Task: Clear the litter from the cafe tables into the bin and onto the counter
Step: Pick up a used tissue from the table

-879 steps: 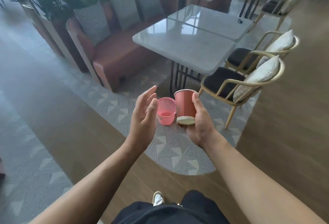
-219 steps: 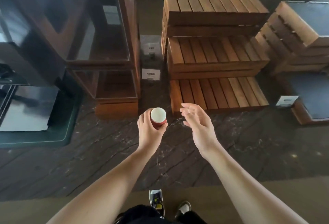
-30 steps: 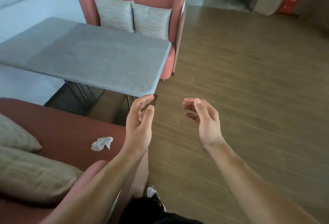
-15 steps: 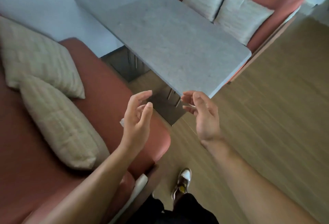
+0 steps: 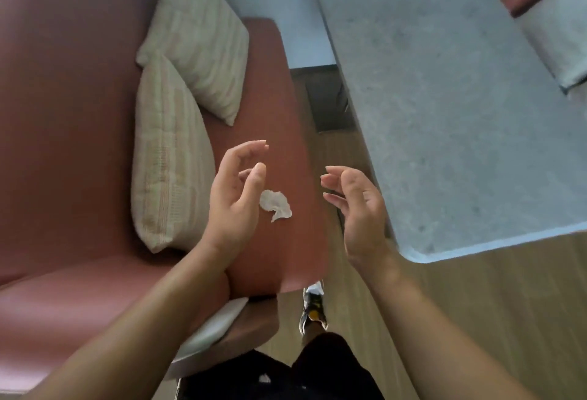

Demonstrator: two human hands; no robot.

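Your left hand and right hand hover apart, palms facing, fingers loosely curved and holding nothing, over the small crumpled white paper tissue lying near the table-side edge of the reddish-brown leather sofa seat.

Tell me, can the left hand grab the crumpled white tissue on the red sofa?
Probably yes: the left hand hovers open beside the crumpled white tissue, nothing between them on the red sofa seat.
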